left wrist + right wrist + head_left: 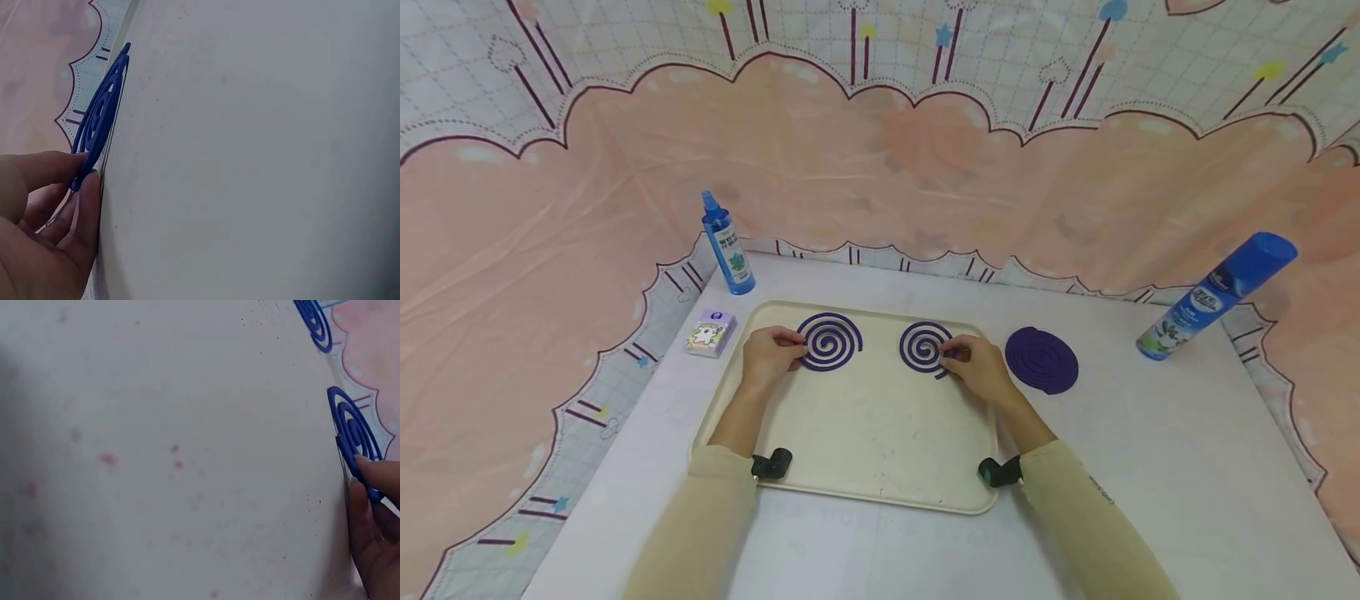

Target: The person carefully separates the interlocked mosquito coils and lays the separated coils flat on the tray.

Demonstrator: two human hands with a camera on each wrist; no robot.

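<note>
A dark blue spiral mosquito coil (827, 342) is at the left of the cream tray (880, 442), its outer edge pinched by my left hand (766, 360). In the left wrist view, thumb and fingers grip the rim of this coil (111, 112), seen nearly edge-on. My right hand (981, 367) pinches the right edge of a second spiral coil (923, 348) near the tray's far right. The right wrist view shows this coil (355, 432) between thumb and forefinger, with the other coil (317, 326) beyond it. Whether either coil touches the tray is unclear.
Right of the tray lies a denser coil disc (1042, 360). A blue spray can (1213, 298) stands further right. Behind the tray's left corner is a blue spray bottle (728, 246), with a small purple-and-white box (711, 334) in front. A patterned curtain (850, 175) hangs behind the white table.
</note>
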